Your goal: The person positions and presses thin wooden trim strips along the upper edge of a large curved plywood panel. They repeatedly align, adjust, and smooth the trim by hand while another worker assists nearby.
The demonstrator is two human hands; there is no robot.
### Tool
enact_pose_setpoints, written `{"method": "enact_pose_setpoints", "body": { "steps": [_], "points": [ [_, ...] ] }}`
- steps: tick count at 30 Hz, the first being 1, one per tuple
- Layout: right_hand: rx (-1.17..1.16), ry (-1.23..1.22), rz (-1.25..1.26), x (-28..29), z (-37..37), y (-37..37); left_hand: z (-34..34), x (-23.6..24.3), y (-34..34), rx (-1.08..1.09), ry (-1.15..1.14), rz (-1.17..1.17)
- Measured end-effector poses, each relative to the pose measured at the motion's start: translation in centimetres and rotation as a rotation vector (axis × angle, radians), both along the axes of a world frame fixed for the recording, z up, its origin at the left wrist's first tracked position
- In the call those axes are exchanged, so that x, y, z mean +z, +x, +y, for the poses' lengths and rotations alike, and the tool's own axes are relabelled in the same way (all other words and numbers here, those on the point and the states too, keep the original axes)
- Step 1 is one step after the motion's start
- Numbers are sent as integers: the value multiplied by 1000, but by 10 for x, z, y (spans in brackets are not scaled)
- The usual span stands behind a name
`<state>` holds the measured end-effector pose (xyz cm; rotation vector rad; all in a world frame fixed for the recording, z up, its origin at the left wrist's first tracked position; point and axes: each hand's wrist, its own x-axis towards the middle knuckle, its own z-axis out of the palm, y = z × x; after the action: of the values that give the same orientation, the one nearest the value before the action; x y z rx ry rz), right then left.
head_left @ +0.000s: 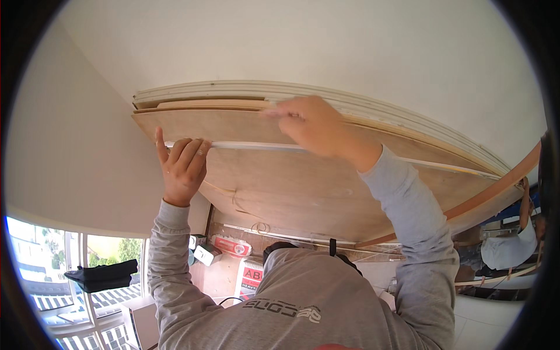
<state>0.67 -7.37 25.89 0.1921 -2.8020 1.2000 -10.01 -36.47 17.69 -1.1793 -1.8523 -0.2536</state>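
A long thin white strip [251, 145] runs across the face of a light-brown plywood sheet [286, 192]. My left hand [185, 169] has its fingers curled over the strip near its left end, with one finger sticking up apart from the rest. Higher up and further right, my right hand [315, 125] is blurred, its fingers bent and one pointing left at the top edge of the stacked boards. Whether it holds anything is unclear. Behind the plywood, a stack of pale ridged panels [204, 88] lies against the white wall.
At the far right, another person [508, 248] reaches an arm up by the boards' end, near a curved brown strip [496, 189]. Below stand a printed bag [248, 277], a red-and-white package [231, 246] and a white box-shaped item [204, 255]. Windows [87, 251] and a dark cloth [104, 276] are lower left.
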Motion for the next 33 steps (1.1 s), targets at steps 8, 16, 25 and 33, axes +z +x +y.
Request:
{"method": "enact_pose_setpoints", "body": {
  "steps": [8, 16, 25, 33],
  "points": [
    [-131, -1, 417, 4, 18, 14, -10, -1, 11, 36, 25, -15],
    [-23, 52, -6, -19, 20, 54, -8, -8, 9, 15, 61, 7],
    [-55, 22, -227, -19, 44, 51, 1, -13, 16, 93, 109, -45],
    [-110, -25, -212, -24, 39, 48, 2, -15, 18, 129, 221, -202]
  ]
}}
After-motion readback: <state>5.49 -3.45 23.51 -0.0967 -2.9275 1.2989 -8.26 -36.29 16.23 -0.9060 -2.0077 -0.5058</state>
